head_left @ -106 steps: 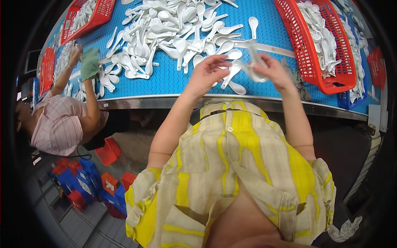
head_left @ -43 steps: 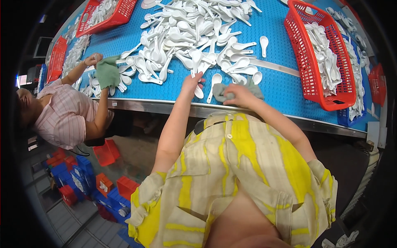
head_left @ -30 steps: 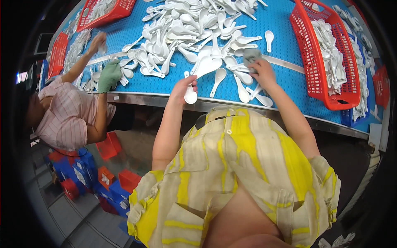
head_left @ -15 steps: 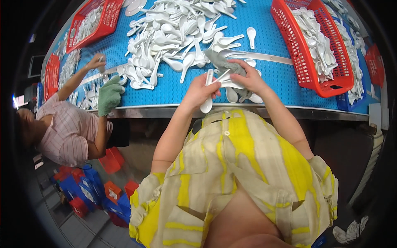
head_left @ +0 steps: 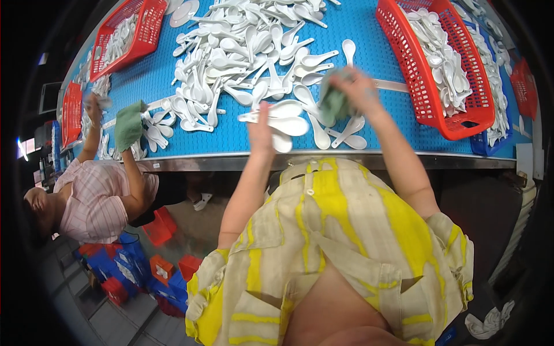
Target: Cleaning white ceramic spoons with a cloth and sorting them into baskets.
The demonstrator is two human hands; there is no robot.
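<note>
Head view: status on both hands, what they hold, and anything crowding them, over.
Left hand: gripping several glossy white spoons. Right hand: motion-blurred, holding crumpled grey-green cloth. Loose white spoons on blue textured surface near both hands.

The blue, bumpy-textured surface with a metal front edge carries a broad heap of glossy white ceramic spoons, a red perforated plastic basket at right, a second red basket at upper left, and a flat, round white dish near the latter.
</note>
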